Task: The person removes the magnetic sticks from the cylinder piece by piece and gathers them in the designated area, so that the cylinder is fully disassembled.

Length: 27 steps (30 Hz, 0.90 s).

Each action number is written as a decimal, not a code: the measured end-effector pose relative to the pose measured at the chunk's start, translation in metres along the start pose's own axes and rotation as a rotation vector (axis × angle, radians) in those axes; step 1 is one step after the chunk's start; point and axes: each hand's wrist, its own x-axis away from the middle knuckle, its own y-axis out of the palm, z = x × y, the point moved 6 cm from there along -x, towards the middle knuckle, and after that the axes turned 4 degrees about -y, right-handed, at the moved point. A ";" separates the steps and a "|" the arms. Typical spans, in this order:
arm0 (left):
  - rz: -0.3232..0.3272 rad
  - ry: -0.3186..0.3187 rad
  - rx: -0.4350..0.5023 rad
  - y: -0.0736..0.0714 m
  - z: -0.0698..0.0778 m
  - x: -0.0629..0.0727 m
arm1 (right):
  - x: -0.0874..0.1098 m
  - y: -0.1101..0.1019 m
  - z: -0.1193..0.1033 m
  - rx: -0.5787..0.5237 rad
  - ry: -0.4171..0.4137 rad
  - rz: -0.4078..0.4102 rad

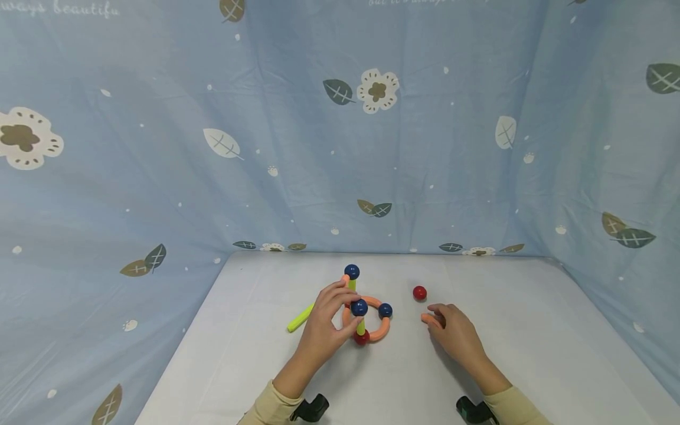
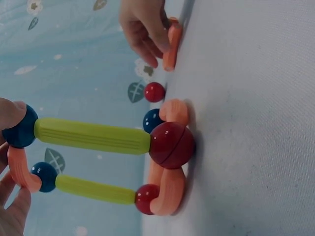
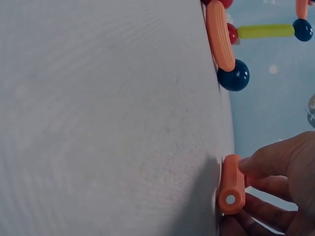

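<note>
My left hand (image 1: pixel 328 321) grips the top of a ball-and-rod building toy structure, thumb on a near blue ball (image 1: pixel 359 307) and fingers by a curved orange rod (image 2: pixel 19 169). Two green rods (image 2: pixel 93 135) stand up from red balls (image 2: pixel 172 145), each topped by a blue ball. At the base, curved orange rods (image 1: pixel 378 334) form a ring on the table with another blue ball (image 1: pixel 385 310). To the right, my right hand (image 1: pixel 458 335) pinches a curved orange rod (image 3: pixel 232 182) low at the table; its end shows a pale disc.
A loose red ball (image 1: pixel 419 293) lies beyond my right hand. Left of the structure, a loose green rod (image 1: pixel 300 318) lies partly behind my left hand. The white table (image 1: pixel 255 295) meets a blue patterned curtain (image 1: pixel 297 177) at the back and sides.
</note>
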 end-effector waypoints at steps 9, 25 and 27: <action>0.015 0.024 -0.001 0.000 0.000 0.001 | 0.003 -0.001 -0.007 -0.051 -0.031 0.072; 0.046 0.003 0.041 -0.005 -0.005 0.002 | 0.006 0.009 -0.027 -0.142 -0.045 0.048; 0.067 -0.007 0.037 -0.007 -0.007 0.003 | 0.007 0.010 -0.030 -0.157 -0.042 0.036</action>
